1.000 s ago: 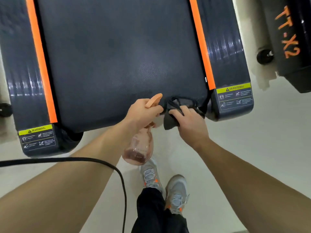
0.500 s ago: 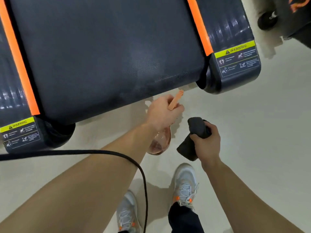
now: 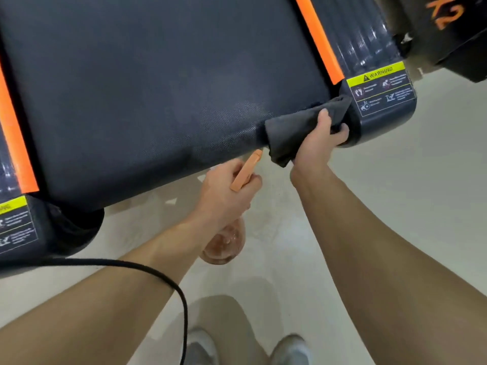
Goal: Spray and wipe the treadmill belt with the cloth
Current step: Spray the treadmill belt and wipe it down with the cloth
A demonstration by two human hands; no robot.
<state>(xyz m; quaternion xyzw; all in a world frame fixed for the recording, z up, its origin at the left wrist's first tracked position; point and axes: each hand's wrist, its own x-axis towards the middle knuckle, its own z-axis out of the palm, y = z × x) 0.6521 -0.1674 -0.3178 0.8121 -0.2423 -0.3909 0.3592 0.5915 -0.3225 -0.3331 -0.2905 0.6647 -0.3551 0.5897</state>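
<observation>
- Gripping the cloth (image 3: 295, 127), my right hand (image 3: 320, 139) presses it to the near right corner of the treadmill belt (image 3: 158, 88).
- My left hand (image 3: 224, 191) clasps the spray bottle (image 3: 224, 246) off the belt's edge.
- Most wiping seemingly remains.

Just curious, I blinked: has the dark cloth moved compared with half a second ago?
Yes. The cloth, gripped by the right hand, went from over the floor onto the near edge of the belt, beside the yellow warning label.
</observation>
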